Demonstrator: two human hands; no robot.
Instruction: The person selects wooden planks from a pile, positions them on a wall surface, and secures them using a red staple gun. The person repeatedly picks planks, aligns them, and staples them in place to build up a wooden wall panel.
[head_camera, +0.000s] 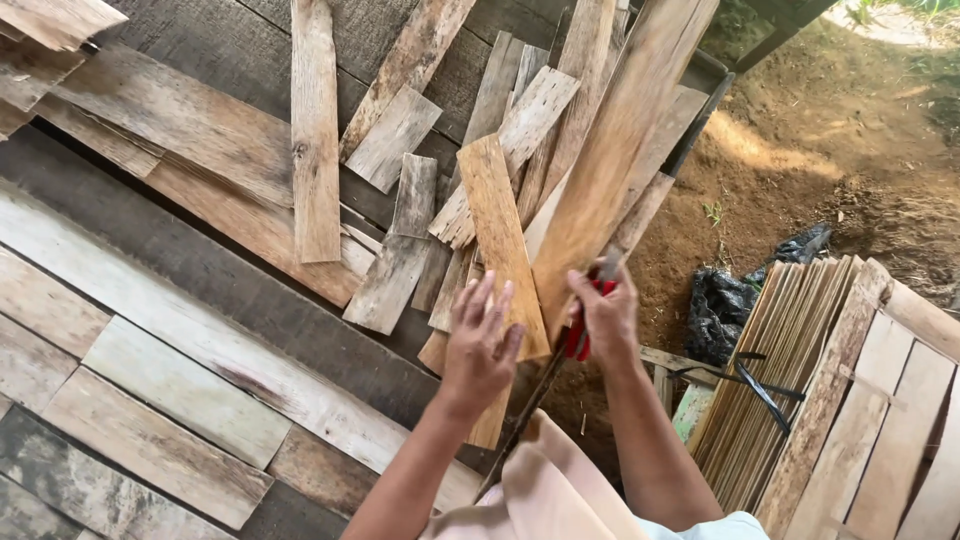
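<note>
A plank floor (150, 330) of grey, weathered boards fills the left side. Over its far edge lies a loose heap of planks (400, 150), crossing each other at all angles. To the right is bare brown dirt (800, 150). At the lower right stands a bundle of thin slats (780, 370) on edge, bound with a dark strap, just beside a pale board panel (900, 420). A black bag (720, 310) lies crumpled on the dirt behind the bundle.

From the heap a long board (610, 150) slants down towards the person. Beside it sits a shorter orange-brown plank (497, 230). The left hand (482, 345) rests flat on this plank's near end, fingers spread and straight. The right hand (605, 320) is closed around a red-handled tool (580, 335) at the long board's lower end; I cannot tell what kind of tool it is.
</note>
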